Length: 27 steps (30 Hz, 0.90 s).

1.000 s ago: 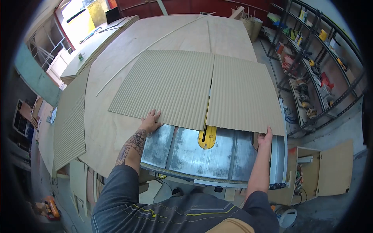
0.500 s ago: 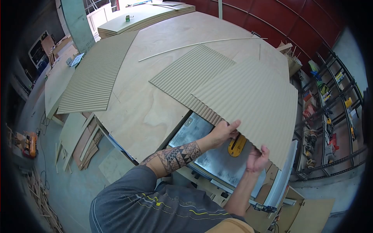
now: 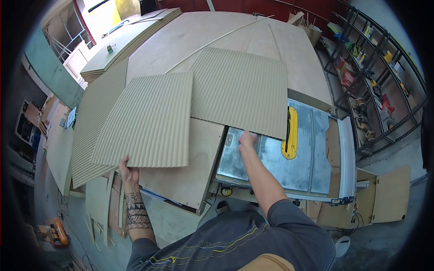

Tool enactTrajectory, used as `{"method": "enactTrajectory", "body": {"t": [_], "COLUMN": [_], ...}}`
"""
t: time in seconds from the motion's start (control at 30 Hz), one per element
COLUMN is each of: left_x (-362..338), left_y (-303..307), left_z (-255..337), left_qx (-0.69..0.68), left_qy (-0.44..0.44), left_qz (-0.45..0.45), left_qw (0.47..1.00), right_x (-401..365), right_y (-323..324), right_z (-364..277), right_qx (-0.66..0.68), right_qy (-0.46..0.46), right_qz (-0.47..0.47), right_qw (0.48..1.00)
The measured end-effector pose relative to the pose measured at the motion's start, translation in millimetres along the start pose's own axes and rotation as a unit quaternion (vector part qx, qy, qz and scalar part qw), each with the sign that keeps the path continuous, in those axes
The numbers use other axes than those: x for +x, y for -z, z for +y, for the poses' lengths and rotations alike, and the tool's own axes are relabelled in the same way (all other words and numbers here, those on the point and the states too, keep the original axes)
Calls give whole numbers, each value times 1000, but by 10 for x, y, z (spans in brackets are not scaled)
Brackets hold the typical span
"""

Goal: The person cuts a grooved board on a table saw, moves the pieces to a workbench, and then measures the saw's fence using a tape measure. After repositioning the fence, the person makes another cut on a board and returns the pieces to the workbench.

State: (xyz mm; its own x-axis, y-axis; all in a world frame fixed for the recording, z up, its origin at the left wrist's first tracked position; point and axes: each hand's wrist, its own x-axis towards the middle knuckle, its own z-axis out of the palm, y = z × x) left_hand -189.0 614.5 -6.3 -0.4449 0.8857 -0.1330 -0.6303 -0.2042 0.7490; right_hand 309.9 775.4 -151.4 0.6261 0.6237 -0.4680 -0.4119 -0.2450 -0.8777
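My left hand (image 3: 128,170) grips the near edge of a beige ribbed panel (image 3: 149,119), fingers beneath it. That panel partly covers a second ribbed panel (image 3: 101,86) at the far left. My right hand (image 3: 247,140) closes on the near edge of a third ribbed panel (image 3: 239,90), which spans the wooden tabletop and the metal saw table (image 3: 271,167). Beside this panel's right edge lies the yellow slotted insert (image 3: 292,135) of the saw table. The fingertips of both hands are partly hidden by the panels.
A thin strip (image 3: 217,36) lies across the plywood worktop (image 3: 181,40). Stacked boards (image 3: 135,40) stand at the back left. Shelves with tools (image 3: 370,81) run along the right. Offcuts (image 3: 110,203) and an orange tool (image 3: 58,231) are on the floor at left.
My left hand has carried one ribbed panel leftward from the saw table, over the far-left panel. My right hand has shifted to the other panel's near edge, and that panel now lies farther right.
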Motion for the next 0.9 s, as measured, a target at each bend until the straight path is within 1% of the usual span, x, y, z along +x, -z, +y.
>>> {"method": "enactTrajectory", "body": {"t": [0.03,0.07,0.1,0.13,0.17,0.2,0.23,0.27,0.3,0.33,0.37,0.4,0.43,0.47,0.53,0.57,0.6,0.67,0.7,0.73,0.77,0.8,0.83,0.87,0.9], "left_x": [75,146,209,290,394,480,520,552,779,907,987,1019,773,764,869,842,883,919,924,927,905,866,747,475,305], "left_y": [360,702,1028,1323,1589,1787,1962,2226,2717,2775,2802,2817,2472,2460,2521,2325,2376,2487,2370,2254,2146,2041,1725,1115,736], "left_z": [113,210,285,356,429,501,557,625,627,605,604,598,633,574,399,435,420,378,392,445,496,569,639,698,694], "left_qx": [-18,-37,-36,-16,3,2,-10,-22,-18,-21,46,112,85,85,196,207,209,93,94,93,80,68,68,351,602], "left_qy": [21,41,39,54,68,65,62,57,41,30,-11,-46,20,20,-21,1,6,-46,-52,-50,-55,-58,-54,-111,-160], "left_qz": [12,24,23,74,124,122,123,125,120,119,193,266,240,240,332,412,408,341,394,391,351,310,307,358,373], "left_qw": [1000,998,998,996,990,990,990,990,992,992,980,956,967,967,922,887,889,934,913,914,931,946,948,858,688], "right_x": [102,166,158,-5,-298,-456,-110,-161,-295,-369,-329,-208,-77,18,194,309,162,-114,-95,-69,-71,-274,-691,-1071,-1326], "right_y": [-67,-135,-195,-250,-265,-268,-260,-226,-233,-299,-355,-362,-342,-319,-268,-231,-178,-147,-79,13,105,270,492,689,873], "right_z": [-110,-264,-390,-625,-980,-1184,-940,-1003,-1118,-1215,-1209,-1150,-1105,-1101,-1136,-1150,-1332,-1677,-1781,-1896,-1980,-2106,-2358,-2580,-2691], "right_qx": [3,-71,-145,-141,-61,17,120,117,173,231,232,297,359,358,313,281,266,261,261,234,204,203,183,161,159], "right_qy": [-1,-29,-57,-56,-131,-204,-201,-200,-199,-198,-198,-152,-105,-105,-83,-12,31,98,101,157,213,214,219,226,230], "right_qz": [3,97,187,183,190,195,115,110,148,182,173,114,56,56,8,-39,-87,-92,-89,-50,-12,-7,-44,-81,-75], "right_qw": [1000,992,970,971,971,959,965,967,953,935,937,936,926,926,946,959,960,956,956,958,955,955,957,957,957]}}
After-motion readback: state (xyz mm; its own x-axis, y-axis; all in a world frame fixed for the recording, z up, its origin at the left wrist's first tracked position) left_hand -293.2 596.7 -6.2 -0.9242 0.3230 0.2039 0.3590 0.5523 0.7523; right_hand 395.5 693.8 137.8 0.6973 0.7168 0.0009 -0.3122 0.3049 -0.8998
